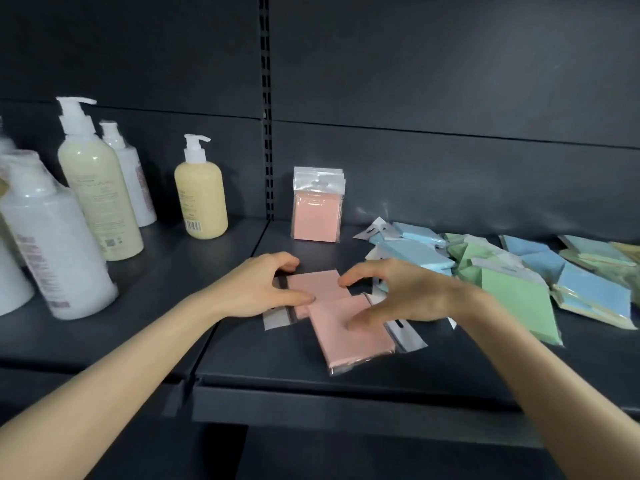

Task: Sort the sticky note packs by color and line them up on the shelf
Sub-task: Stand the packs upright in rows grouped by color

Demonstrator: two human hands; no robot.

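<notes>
Two pink sticky note packs lie overlapping near the shelf's front. My left hand (266, 285) grips the left edge of the upper pink pack (317, 285) between thumb and curled fingers. My right hand (401, 292) curls over the lower pink pack (346, 337), with its thumb on the pack's face and its index tip touching the upper pack. A small stack of pink packs (317, 220) stands upright against the back wall. A loose pile of blue packs (412, 252) and green packs (516, 296) lies to the right.
Several pump bottles stand on the left shelf section, the nearest a cream one (201, 199). A slotted upright (267, 133) divides the back wall. The shelf's front edge (346, 407) runs below the packs.
</notes>
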